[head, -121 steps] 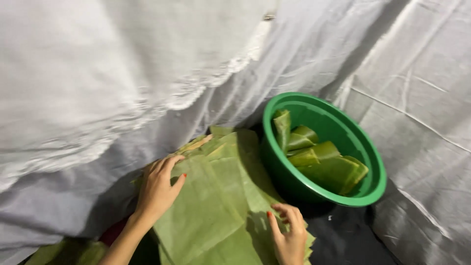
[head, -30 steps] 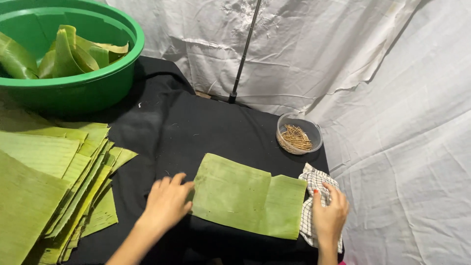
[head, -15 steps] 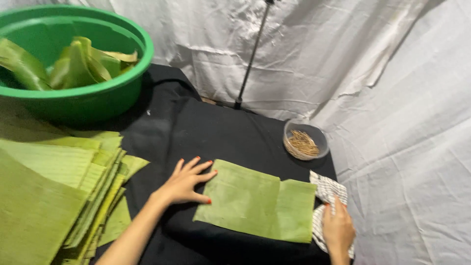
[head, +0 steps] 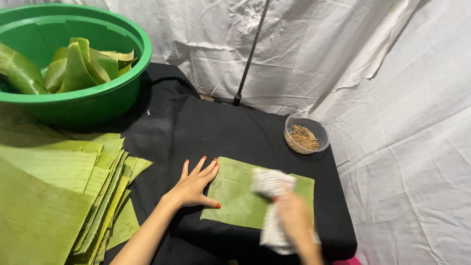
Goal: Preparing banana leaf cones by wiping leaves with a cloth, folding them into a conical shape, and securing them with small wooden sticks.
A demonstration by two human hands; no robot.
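Head view | flat green rectangular banana-leaf piece [head: 240,196] is lying on the black-draped tabletop [head: 196,122], near the small clear bowl of brown sticks [head: 306,134] | left hand [head: 196,185], fingers spread, is pressing the leaf's left edge | right hand [head: 294,221], blurred, now gripping a checked white cloth [head: 273,184], is dragging it across the leaf, having come in from the leaf's right edge | wiping is under way.

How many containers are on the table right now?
2. A green plastic basin with rolled banana leaves sits at the far left; a small clear bowl of thin sticks stands at the far right. Others may be out of view.
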